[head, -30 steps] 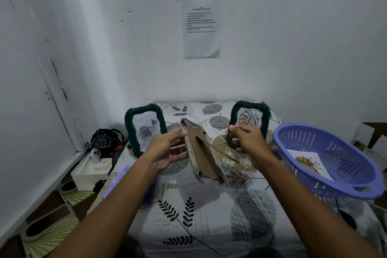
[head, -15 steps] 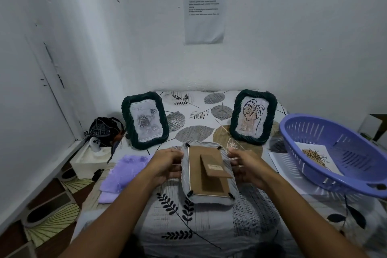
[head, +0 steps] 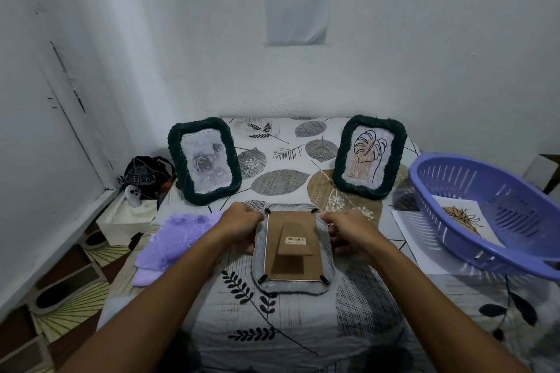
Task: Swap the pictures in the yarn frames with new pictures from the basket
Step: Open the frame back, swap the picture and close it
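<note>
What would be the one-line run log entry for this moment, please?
grey yarn frame: face down, cardboard back up | left hand, right hand: grip its sides | purple plastic basket: holds leaf picture

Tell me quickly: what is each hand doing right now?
Left hand: fingers curled, gripping the left edge of the face-down grey frame.
Right hand: fingers curled, gripping its right edge.

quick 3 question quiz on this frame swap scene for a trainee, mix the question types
1. True or false: the grey frame lies face down, cardboard back up.
2. How many green frames stand upright? A) one B) two C) three
3. Fill in: the new picture lies in the purple ____.

Key
1. True; left hand and right hand each keep a grip on a top corner.
2. B: rose frame, leaf frame.
3. basket
</note>
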